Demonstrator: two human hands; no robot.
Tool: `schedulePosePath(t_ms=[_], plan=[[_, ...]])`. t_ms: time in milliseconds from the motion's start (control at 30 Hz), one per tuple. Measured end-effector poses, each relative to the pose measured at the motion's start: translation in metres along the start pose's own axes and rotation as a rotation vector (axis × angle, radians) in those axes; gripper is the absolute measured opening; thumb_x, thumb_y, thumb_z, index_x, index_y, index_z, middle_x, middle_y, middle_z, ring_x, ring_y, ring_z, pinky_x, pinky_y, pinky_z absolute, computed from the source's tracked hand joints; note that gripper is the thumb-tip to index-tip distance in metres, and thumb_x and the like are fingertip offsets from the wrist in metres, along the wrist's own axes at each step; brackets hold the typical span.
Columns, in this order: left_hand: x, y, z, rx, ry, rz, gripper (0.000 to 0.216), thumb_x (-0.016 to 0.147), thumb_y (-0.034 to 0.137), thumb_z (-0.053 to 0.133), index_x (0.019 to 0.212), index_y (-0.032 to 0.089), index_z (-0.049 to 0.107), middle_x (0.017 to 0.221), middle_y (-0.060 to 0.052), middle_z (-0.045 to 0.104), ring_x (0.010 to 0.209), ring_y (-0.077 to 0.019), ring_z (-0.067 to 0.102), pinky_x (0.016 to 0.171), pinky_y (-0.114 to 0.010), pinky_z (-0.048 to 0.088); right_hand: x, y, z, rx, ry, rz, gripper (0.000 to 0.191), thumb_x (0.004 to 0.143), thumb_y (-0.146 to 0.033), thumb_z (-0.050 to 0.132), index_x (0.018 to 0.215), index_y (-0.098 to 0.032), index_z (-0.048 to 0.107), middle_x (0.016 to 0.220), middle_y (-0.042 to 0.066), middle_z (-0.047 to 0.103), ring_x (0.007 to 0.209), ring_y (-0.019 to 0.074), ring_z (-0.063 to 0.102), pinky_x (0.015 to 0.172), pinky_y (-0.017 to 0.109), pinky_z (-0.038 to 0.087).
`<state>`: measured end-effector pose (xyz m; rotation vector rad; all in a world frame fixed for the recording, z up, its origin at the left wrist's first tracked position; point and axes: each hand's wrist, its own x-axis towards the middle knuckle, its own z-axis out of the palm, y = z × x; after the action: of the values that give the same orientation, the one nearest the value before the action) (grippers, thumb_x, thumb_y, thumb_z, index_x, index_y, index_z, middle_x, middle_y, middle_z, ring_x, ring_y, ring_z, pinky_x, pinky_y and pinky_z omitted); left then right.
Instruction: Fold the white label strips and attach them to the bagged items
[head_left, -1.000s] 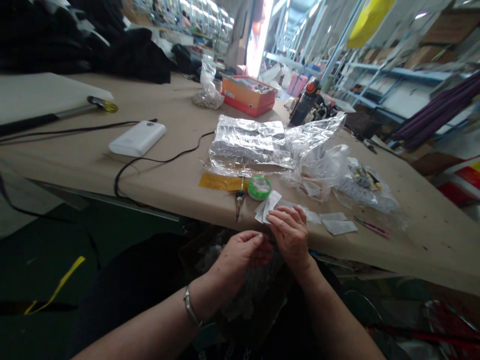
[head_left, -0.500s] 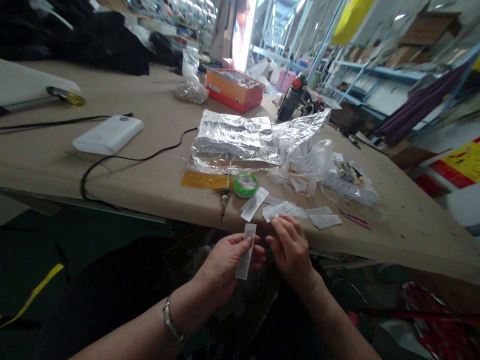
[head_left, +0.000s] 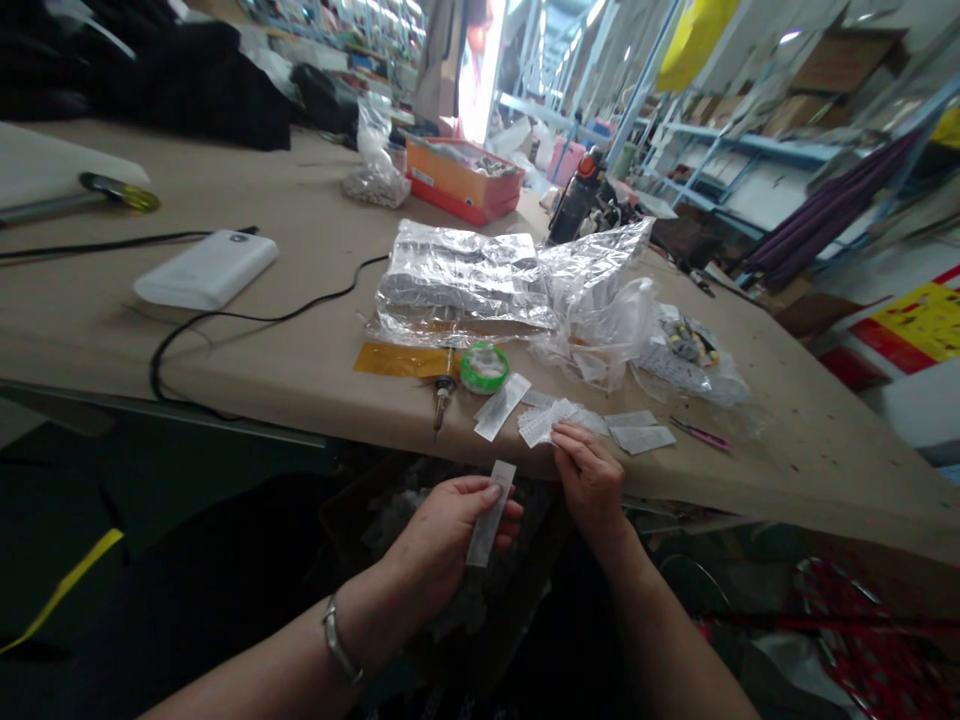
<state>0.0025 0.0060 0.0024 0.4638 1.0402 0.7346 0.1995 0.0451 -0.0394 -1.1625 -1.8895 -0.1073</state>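
Observation:
My left hand (head_left: 457, 525) is just off the table's front edge, holding a narrow white translucent strip (head_left: 491, 515) between thumb and fingers. At the table edge, my right hand (head_left: 589, 475) has its fingertips together on the near end of a pile of thin white strips (head_left: 541, 422), some with rows of small marks. Its fingers cover part of that pile. More pale strips (head_left: 641, 432) lie to the right of it, and another pair (head_left: 502, 407) lies to the left. Behind that pair sits a green-rimmed round tin (head_left: 484, 368).
A soldering iron (head_left: 442, 400) points toward me beside an amber sheet (head_left: 397, 360). Behind are a silvery bag (head_left: 465, 275) and clear plastic bags (head_left: 611, 325). Pink tweezers (head_left: 701, 434) lie right; a white power bank (head_left: 208, 270) lies left. An orange box (head_left: 465, 185) stands farther back.
My right hand has moved slightly forward and right, its fingertips coming together on the strip pile. The left hand keeps its strip, slightly lower. The whole view has shifted a little.

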Motion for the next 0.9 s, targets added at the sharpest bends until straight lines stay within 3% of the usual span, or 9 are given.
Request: schedulePosePath(t_ms=[100,167,367,567,767,900], plan=[[0.0,0.002,0.004,-0.034,-0.001,-0.049,0.016,0.08,0.02,0.057,0.086,0.007,0.063,0.073,-0.011,0.068,0.06,-0.0154,0.063,0.059,-0.028,0.051,0.002,-0.005,-0.002,0.078,0.07,0.025,0.018,0.082,-0.011,0.057,0.093,-0.022,0.066,0.098,0.006,0.069,0.101,0.0209,0.063,0.091,0.042,0.049],[0.0,0.003,0.006,-0.083,-0.016,-0.066,0.016,0.08,0.018,0.055,0.086,0.006,0.064,0.073,-0.011,0.068,0.06,-0.0158,0.063,0.059,-0.029,0.052,0.0,-0.016,-0.004,0.129,0.068,-0.044,0.02,0.081,-0.01,0.058,0.093,-0.024,0.066,0.097,0.005,0.069,0.104,0.0217,0.061,0.092,0.045,0.048],[0.001,0.0,0.005,-0.294,-0.159,-0.018,0.011,0.074,0.008,0.058,0.079,0.005,0.068,0.068,-0.008,0.066,0.052,-0.0099,0.058,0.049,-0.019,0.044,-0.018,-0.056,-0.007,0.198,-0.207,-0.27,0.015,0.084,-0.015,0.057,0.089,-0.025,0.067,0.091,0.001,0.07,0.107,0.0189,0.059,0.094,0.04,0.044],[0.001,-0.005,0.002,-0.331,-0.186,-0.007,0.011,0.072,0.01,0.062,0.077,0.004,0.069,0.07,-0.009,0.067,0.056,-0.0092,0.059,0.051,-0.016,0.044,-0.024,-0.062,-0.004,0.191,-0.247,-0.29,0.014,0.084,-0.014,0.057,0.088,-0.023,0.067,0.091,0.001,0.07,0.107,0.018,0.057,0.097,0.04,0.041],[0.0,-0.005,0.004,-0.256,-0.192,-0.016,0.009,0.072,0.013,0.065,0.079,0.007,0.067,0.068,-0.008,0.066,0.053,-0.0093,0.059,0.048,-0.017,0.044,-0.022,-0.069,-0.012,0.219,-0.264,-0.246,0.02,0.085,-0.016,0.056,0.101,-0.024,0.063,0.097,0.002,0.07,0.113,0.0196,0.053,0.096,0.04,0.045],[-0.001,-0.001,0.005,-0.118,-0.077,-0.059,0.008,0.078,0.016,0.061,0.082,0.009,0.064,0.074,-0.01,0.069,0.06,-0.0145,0.064,0.059,-0.026,0.053,-0.021,-0.037,-0.039,0.003,-0.188,-0.078,0.04,0.087,-0.025,0.053,0.126,-0.02,0.047,0.113,0.01,0.062,0.121,0.0252,0.046,0.097,0.047,0.044]])
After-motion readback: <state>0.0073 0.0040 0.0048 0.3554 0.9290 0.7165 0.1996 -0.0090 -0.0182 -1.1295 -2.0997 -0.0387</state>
